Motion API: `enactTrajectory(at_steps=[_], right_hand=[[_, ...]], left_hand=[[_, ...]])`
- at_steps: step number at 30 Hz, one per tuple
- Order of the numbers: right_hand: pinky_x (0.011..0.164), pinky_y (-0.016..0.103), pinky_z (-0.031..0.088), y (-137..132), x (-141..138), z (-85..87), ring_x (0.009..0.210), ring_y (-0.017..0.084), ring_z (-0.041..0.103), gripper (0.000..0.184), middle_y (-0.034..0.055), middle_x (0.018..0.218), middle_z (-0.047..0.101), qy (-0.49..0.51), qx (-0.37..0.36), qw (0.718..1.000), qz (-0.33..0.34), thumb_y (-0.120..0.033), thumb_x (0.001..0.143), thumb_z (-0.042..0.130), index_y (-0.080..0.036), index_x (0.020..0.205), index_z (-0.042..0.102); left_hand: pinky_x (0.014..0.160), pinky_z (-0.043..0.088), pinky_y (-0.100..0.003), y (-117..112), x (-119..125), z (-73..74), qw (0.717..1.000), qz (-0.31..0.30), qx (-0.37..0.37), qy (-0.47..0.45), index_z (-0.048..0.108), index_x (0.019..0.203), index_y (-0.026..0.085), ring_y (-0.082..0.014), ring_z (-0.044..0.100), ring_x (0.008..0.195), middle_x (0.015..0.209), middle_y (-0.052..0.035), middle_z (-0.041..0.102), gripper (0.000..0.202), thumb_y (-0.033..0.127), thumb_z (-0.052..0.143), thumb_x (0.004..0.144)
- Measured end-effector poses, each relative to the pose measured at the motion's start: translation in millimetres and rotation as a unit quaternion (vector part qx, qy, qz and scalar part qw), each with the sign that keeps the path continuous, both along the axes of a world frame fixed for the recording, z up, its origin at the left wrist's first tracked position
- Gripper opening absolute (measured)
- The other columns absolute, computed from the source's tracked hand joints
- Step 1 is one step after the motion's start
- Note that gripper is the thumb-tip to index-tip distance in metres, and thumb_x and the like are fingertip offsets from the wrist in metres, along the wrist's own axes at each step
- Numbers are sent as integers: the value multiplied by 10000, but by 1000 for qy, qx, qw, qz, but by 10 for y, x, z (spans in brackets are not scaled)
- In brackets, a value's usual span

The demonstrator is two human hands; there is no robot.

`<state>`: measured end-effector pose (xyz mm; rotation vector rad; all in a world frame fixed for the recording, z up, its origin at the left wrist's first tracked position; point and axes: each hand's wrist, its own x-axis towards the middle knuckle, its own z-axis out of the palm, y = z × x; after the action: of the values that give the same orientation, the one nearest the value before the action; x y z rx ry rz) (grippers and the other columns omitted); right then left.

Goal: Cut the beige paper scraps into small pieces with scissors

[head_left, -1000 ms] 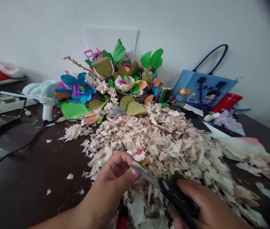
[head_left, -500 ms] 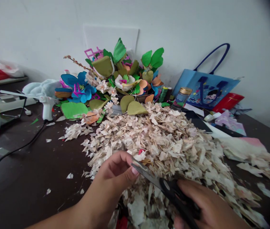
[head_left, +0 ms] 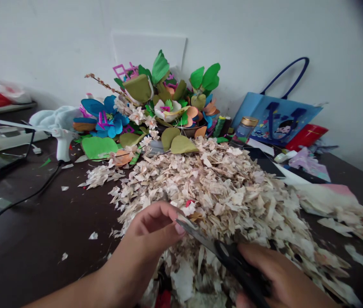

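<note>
- Presently, black-handled scissors [head_left: 232, 267] are gripped in the right hand [head_left: 284, 273], its fingers [head_left: 261, 252] curled closed around the handle. The steel blades [head_left: 197, 236] are directed toward 10 o'clock, at the left hand [head_left: 151, 231].
- The left hand's fingers [head_left: 155, 216] are pressed together and brought close to the thumb, just beside the blade tips. Whether a scrap is pinched between them cannot be told.
- A heap of shredded pale paper [head_left: 219, 188] is banked on the dark worktop [head_left: 49, 222] at 12 o'clock from the hands and runs under both of them. A small red fragment [head_left: 189, 203] is lodged in it near the blade tips.
- A cut could be caused to the left thumb if the blades slip, since little separates them. Loose scraps could also be pushed off the near edge at 6 o'clock if the heap is pressed.
- A white hot glue gun [head_left: 62, 143] is stood at 10 o'clock, its black cable [head_left: 27, 199] trailing across the worktop.
- No brand or writing can be read. A cartoon figure is printed on the blue tote bag [head_left: 274, 119] at 1 o'clock, and no label can be made out on the gold-lidded jar [head_left: 244, 130].
</note>
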<state>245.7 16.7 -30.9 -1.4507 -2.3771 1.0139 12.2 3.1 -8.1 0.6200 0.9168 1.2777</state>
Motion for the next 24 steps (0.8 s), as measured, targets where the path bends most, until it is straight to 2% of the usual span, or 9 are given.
enactTrajectory(at_steps=[4,10,16,24], right_hand=[[555,225,469,25,-22,38,712,207,631,80,47,781,668,0,-17,1000,1,-269,718,604,-203,754,576],[595,264,484,41,-13,40,727,231,627,123,63,767,660,-42,19,999,16,-296,696,618,-190,753,594],[581,239,476,37,4,15,758,225,639,119,59,818,680,-14,-6,1000,17,-290,710,609,-204,793,608],[587,224,481,25,-13,5,761,217,659,89,38,810,698,-5,-4,1000,6,-216,691,622,-217,780,614]], left_hand=[[655,375,-238,4,0,-2,1000,-2,5,1,630,644,186,-116,505,667,682,10,612,192,249,803,588],[661,369,-230,6,-7,-38,1000,-5,11,3,631,665,196,-109,505,684,696,19,610,170,252,786,625],[658,366,-232,-4,6,-25,1000,-6,12,1,627,666,192,-110,501,677,683,21,603,179,254,790,620],[671,361,-226,6,-5,-52,1000,-11,20,-2,622,678,196,-102,491,690,702,27,597,173,255,781,642]])
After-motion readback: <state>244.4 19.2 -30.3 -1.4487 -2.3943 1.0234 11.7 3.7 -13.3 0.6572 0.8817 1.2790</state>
